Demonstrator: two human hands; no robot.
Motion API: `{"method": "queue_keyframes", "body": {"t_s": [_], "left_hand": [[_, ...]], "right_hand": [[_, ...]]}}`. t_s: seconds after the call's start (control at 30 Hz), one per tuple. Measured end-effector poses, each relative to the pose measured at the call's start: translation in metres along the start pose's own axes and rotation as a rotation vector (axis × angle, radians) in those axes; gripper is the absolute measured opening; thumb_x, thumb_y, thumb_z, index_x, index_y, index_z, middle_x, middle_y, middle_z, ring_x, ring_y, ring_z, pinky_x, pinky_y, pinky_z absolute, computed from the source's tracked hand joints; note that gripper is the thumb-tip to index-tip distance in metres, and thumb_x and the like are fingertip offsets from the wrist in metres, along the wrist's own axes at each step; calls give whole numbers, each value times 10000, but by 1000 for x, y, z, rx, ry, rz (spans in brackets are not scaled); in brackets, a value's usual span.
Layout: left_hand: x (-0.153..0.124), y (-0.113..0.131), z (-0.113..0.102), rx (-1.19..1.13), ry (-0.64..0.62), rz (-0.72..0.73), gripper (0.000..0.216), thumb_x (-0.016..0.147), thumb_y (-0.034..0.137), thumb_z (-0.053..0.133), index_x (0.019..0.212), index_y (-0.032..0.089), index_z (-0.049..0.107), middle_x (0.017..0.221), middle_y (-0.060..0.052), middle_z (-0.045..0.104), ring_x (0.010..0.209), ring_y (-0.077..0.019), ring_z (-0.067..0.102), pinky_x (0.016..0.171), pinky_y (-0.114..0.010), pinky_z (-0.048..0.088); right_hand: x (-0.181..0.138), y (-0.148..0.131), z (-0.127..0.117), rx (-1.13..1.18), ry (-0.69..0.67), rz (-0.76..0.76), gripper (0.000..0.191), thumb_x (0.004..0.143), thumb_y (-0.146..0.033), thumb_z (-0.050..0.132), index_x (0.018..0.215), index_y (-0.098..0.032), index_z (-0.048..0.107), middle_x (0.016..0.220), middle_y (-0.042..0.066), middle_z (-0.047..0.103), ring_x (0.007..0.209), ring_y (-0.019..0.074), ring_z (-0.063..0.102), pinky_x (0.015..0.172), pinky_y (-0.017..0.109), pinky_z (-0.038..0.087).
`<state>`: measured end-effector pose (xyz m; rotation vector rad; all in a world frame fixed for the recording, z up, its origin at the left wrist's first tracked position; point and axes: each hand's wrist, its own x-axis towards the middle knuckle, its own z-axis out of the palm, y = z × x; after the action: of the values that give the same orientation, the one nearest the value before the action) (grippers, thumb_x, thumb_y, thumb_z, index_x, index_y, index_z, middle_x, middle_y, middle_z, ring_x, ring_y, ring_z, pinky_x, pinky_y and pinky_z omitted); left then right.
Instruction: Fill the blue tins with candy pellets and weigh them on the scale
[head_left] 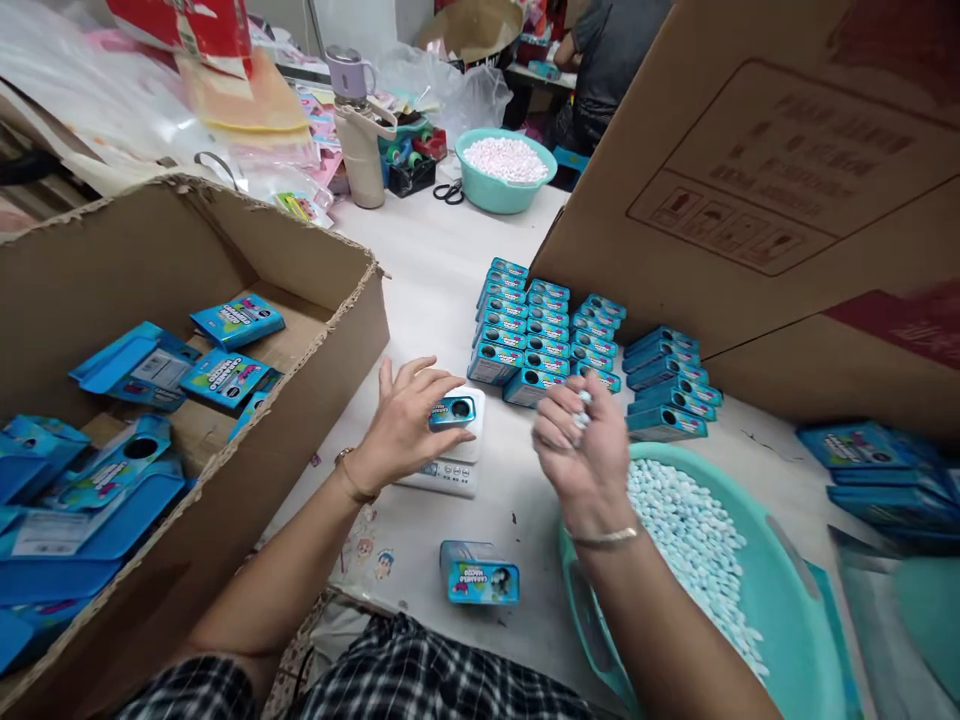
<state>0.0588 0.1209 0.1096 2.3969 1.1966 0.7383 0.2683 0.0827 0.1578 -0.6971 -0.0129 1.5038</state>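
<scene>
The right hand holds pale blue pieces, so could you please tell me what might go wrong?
Pale blue pieces show in the right hand, so some might spill onto the table. The small box at the left hand could tip if bumped. The right forearm above the basin might jostle it.

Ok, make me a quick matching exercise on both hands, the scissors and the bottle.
Things:
1. Left hand
2. Right hand
3. Scissors
4. Cream bottle

Places or states:
A. Closed around pale candies
B. Topped in lilac
C. Fingers and thumb on either side of a small blue box
D. Beside the far turquoise basin

Pairs: 1-C, 2-A, 3-D, 4-B
</scene>
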Motion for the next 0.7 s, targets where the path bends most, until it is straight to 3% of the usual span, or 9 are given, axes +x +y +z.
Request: {"method": "queue_keyframes", "body": {"t_s": [0.13, 0.27, 0.37, 0.53, 0.7], "left_hand": [[2, -3, 10, -13, -16, -41, 413, 805, 404, 761, 1162, 253, 618, 1178, -57, 695, 1308, -316, 499, 1170, -680, 43], [0, -9, 15, -64, -24, -66, 366, 816, 372, 747, 1144, 261, 630, 1159, -44, 693, 1260, -291, 532, 1174, -664, 80], [-2, -11, 16, -93, -24, -83, 357, 815, 366, 744, 1137, 258, 634, 1165, -55, 686, 1255, -293, 529, 1176, -655, 99], [-4, -11, 20, -120, -11, -89, 322, 827, 360, 731, 1119, 264, 634, 1171, -56, 680, 1257, -290, 528, 1178, -638, 106], [-5, -13, 17, -139, 6, -67, 382, 803, 386, 765, 1133, 246, 631, 1179, -70, 666, 1213, -279, 561, 1172, -611, 169]], "right_hand": [[34, 45, 28, -89, 19, -101, 366, 888, -441, 661, 693, -213, 450, 514, -116, 357, 371, 37, 299, 357, 165, 280], [45, 71, 31, -189, 44, -258, 396, 816, -510, 726, 703, -215, 488, 517, -108, 378, 466, 64, 455, 496, 190, 432], [45, 79, 29, -269, 24, -328, 404, 788, -531, 745, 701, -214, 510, 522, -103, 384, 507, 80, 496, 558, 216, 470], [47, 81, 29, -276, 17, -349, 387, 801, -495, 741, 698, -208, 503, 523, -102, 386, 463, 58, 420, 476, 180, 390], [50, 60, 28, -104, 94, -125, 347, 923, -393, 605, 685, -212, 427, 488, -127, 296, 362, 39, 238, 341, 164, 196]]}}
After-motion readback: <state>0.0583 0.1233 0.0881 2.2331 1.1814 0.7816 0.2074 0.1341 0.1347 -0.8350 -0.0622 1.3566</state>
